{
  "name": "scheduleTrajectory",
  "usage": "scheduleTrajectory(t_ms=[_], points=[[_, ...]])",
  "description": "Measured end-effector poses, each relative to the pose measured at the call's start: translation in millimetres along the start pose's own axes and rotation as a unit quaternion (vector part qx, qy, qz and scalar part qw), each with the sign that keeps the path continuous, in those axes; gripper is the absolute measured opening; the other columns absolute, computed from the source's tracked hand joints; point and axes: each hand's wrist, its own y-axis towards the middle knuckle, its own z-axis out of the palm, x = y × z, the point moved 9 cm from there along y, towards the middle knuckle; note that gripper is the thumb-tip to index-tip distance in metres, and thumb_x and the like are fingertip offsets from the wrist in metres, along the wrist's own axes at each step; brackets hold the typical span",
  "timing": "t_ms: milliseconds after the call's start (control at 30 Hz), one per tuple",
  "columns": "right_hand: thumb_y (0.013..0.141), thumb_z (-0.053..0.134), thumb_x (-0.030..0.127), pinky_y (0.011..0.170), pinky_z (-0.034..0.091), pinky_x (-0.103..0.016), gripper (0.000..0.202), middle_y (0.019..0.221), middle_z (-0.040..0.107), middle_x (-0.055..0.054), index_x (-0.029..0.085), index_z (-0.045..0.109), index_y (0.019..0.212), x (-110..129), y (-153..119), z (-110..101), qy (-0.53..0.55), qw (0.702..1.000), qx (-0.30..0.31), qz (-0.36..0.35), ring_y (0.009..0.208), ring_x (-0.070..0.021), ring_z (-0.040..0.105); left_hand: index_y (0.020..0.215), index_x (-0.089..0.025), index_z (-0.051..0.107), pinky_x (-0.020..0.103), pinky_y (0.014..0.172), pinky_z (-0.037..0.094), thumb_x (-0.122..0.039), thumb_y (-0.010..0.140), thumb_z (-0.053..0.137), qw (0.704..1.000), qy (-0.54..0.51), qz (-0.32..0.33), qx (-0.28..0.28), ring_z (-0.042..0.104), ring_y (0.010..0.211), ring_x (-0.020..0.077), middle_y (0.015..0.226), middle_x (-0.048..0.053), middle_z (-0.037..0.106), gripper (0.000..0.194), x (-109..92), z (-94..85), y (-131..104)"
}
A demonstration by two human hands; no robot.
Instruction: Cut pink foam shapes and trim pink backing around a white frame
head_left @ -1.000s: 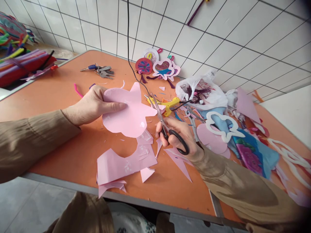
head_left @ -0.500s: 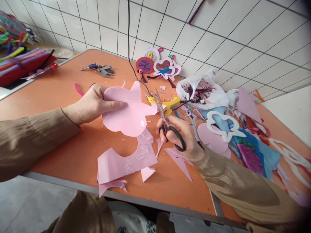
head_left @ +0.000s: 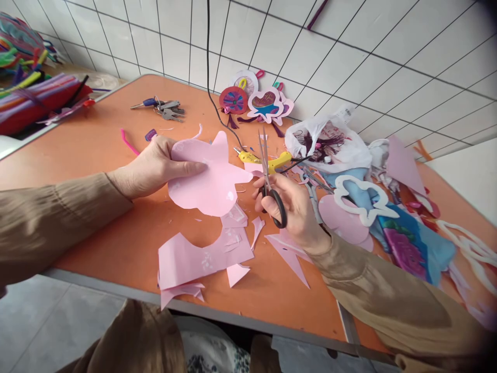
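Note:
My left hand pinches a pink paper cutout by its left side, thumb on top and fingers beneath. The cutout has rounded lobes and two narrow points at its upper right. In my right hand is a pair of scissors with black handles, my fingers in the loops and the blades pointing up, nearly closed. Its blades stand just right of the cutout's tip, apart from it. Below the cutout lie a curved pink paper offcut and several pink scraps.
Behind the scissors lies a yellow glue gun with a black cord. Keys rest at the back left. Decorated tags lean by the tiled wall. A white plastic bag, a white flower-shaped frame and a blue pouch crowd the right side.
The scissors have moved slightly away from the cutout's tip and turned more upright, their blades closer together. My left hand still holds the cutout. The whole view has shifted a little.

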Motion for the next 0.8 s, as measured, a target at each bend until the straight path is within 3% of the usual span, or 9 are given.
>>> scheduleTrajectory(t_ms=[133, 400, 600, 800], points=[[0.082, 0.070, 0.063, 0.059, 0.046, -0.029, 0.050, 0.075, 0.061, -0.002, 0.018, 0.057, 0.098, 4.9, -1.4, 0.3, 0.035, 0.999, 0.012, -0.021, 0.064, -0.0151, 0.060, 0.066, -0.016, 0.077, 0.030, 0.050, 0.058, -0.037, 0.062, 0.088, 1.000, -0.003, 0.001, 0.011, 0.071, 0.061, 0.0248, 0.069, 0.008, 0.076, 0.023, 0.7, 2.6, -0.4], [0.084, 0.072, 0.059, 0.056, 0.038, -0.029, 0.040, 0.060, 0.056, 0.000, 0.020, 0.064, 0.091, 14.1, 0.6, 4.1, 0.185, 0.969, 0.138, -0.084, 0.056, -0.0138, 0.052, 0.068, -0.017, 0.078, 0.035, 0.053, 0.061, -0.035, 0.055, 0.089, 0.997, -0.063, -0.040, 0.007, 0.073, 0.062, 0.0285, 0.071, 0.008, 0.077, 0.025, 4.5, -2.0, 7.2], [0.092, 0.065, 0.051, 0.062, 0.042, -0.032, 0.028, 0.065, 0.056, 0.000, 0.023, 0.062, 0.098, 7.3, 1.8, 0.7, 0.176, 0.977, 0.079, -0.091, 0.063, -0.0162, 0.055, 0.070, -0.018, 0.078, 0.042, 0.062, 0.064, -0.035, 0.052, 0.090, 0.995, -0.082, -0.053, -0.004, 0.075, 0.070, 0.0338, 0.074, 0.010, 0.077, 0.028, 8.0, -4.7, 9.5], [0.087, 0.069, 0.055, 0.062, 0.044, -0.032, 0.036, 0.082, 0.061, -0.003, 0.022, 0.056, 0.094, 14.6, 1.4, 0.1, 0.123, 0.985, 0.058, -0.102, 0.065, -0.0151, 0.060, 0.066, -0.015, 0.077, 0.046, 0.062, 0.063, -0.034, 0.053, 0.089, 0.995, -0.062, -0.076, 0.024, 0.075, 0.068, 0.0366, 0.072, 0.013, 0.075, 0.025, 10.4, 2.3, 7.6]])
